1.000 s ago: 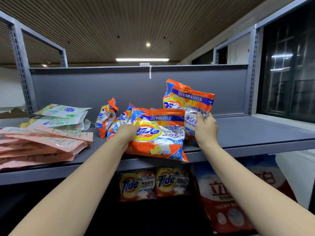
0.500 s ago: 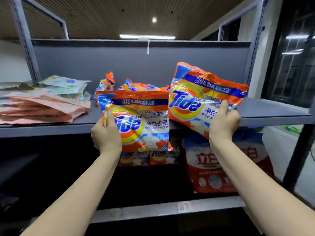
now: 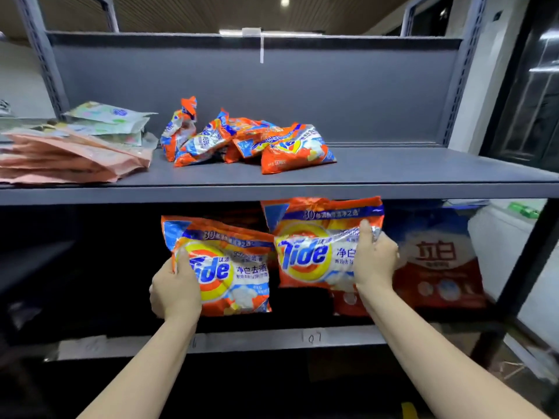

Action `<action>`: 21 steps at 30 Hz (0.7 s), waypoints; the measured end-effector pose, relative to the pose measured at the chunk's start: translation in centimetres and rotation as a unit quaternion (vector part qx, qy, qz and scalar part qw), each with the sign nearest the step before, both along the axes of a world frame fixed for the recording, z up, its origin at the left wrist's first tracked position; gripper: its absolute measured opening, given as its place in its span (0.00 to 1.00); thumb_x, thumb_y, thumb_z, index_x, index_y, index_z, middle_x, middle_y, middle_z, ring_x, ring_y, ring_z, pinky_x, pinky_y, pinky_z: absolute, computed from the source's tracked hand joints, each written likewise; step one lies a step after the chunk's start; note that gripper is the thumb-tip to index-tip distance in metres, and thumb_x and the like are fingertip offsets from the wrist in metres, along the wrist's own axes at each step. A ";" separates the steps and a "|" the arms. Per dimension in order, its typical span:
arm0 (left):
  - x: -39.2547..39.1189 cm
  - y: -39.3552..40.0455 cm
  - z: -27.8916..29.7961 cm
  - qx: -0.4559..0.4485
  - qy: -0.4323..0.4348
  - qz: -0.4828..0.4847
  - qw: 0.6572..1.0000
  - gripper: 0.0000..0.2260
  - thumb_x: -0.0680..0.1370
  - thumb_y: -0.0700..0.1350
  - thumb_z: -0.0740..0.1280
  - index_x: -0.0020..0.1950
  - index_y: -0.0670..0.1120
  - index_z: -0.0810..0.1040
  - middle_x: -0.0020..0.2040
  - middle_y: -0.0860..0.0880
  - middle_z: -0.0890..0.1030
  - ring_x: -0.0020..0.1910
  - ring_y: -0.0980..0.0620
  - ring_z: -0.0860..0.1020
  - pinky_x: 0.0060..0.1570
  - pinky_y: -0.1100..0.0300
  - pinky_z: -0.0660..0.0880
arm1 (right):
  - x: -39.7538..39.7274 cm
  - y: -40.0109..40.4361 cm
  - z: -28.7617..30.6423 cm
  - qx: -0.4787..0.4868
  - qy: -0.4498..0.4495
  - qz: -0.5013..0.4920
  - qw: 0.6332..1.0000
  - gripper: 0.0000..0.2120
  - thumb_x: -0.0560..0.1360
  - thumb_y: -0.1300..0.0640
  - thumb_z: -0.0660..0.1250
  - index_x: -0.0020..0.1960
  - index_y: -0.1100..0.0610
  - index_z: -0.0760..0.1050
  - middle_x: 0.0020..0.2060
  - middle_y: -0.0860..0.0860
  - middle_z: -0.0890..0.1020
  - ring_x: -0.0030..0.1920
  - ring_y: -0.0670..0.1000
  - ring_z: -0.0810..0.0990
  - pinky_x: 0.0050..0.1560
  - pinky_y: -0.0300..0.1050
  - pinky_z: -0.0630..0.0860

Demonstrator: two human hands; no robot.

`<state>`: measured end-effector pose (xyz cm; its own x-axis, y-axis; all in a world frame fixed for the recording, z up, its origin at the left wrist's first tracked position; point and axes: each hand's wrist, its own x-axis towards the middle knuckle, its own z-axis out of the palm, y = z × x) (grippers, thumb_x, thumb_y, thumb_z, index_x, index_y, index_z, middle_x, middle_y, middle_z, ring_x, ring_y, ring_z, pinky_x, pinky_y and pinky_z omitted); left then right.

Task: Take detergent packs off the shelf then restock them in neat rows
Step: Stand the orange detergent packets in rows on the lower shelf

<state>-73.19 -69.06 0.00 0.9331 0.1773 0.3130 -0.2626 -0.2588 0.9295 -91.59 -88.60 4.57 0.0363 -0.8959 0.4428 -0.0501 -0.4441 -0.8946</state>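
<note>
While I watch, each hand grips one orange pack below the shelf (image 3: 302, 193). Left hand (image 3: 174, 290) holds the left pack (image 3: 230, 267); right hand (image 3: 375, 261) holds the right pack (image 3: 314, 246).

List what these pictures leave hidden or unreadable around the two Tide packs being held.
- Head view: the left hand covers the left Tide pack's lower left corner and the logo's first letter.
- The right hand hides the right Tide pack's right-side text.
- The upper shelf's edge cuts off that pack's top.
- The lower bay behind both packs is too dark to read.
- Small print on the heap of packs is blurred.
</note>
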 end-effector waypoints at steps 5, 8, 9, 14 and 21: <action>2.5 -1.2 -2.8 0.037 0.067 0.041 0.996 0.22 0.79 0.57 0.57 0.30 0.46 0.68 0.34 0.39 0.76 0.41 0.37 0.75 0.50 0.45 0.72 | 2.0 -0.3 -4.1 0.058 0.108 0.000 0.993 0.23 0.80 0.47 0.57 0.29 0.58 0.63 0.26 0.51 0.72 0.31 0.51 0.70 0.35 0.47 0.61; 4.6 -1.7 -4.4 -0.007 0.116 0.046 0.992 0.15 0.79 0.49 0.61 0.36 0.42 0.73 0.34 0.42 0.74 0.40 0.41 0.73 0.46 0.46 0.72 | 3.9 -1.5 -6.2 0.103 0.125 -0.003 0.987 0.21 0.80 0.50 0.57 0.31 0.58 0.64 0.29 0.53 0.73 0.34 0.56 0.71 0.38 0.47 0.63; 5.6 -1.8 -4.9 -0.032 0.129 0.045 0.990 0.12 0.79 0.47 0.61 0.41 0.40 0.76 0.37 0.42 0.76 0.42 0.40 0.75 0.44 0.49 0.70 | 4.7 -2.0 -6.9 0.122 0.129 -0.005 0.984 0.19 0.79 0.52 0.57 0.32 0.57 0.65 0.30 0.53 0.73 0.36 0.57 0.72 0.39 0.47 0.64; 10.5 -3.7 -6.2 -0.208 0.205 -0.046 0.955 0.09 0.81 0.47 0.62 0.55 0.42 0.72 0.51 0.39 0.78 0.46 0.44 0.77 0.46 0.52 0.74 | 9.8 -4.7 -9.9 0.175 0.087 0.040 0.980 0.19 0.81 0.49 0.57 0.35 0.57 0.71 0.31 0.55 0.75 0.37 0.57 0.74 0.37 0.46 0.66; 15.5 -7.7 -8.1 -0.215 0.190 -0.215 0.934 0.09 0.80 0.44 0.63 0.55 0.40 0.76 0.50 0.38 0.81 0.44 0.39 0.81 0.44 0.46 0.78 | 15.9 -8.6 -12.8 0.195 0.062 0.146 0.968 0.15 0.82 0.50 0.55 0.63 0.55 0.73 0.39 0.52 0.81 0.31 0.43 0.78 0.30 0.39 0.72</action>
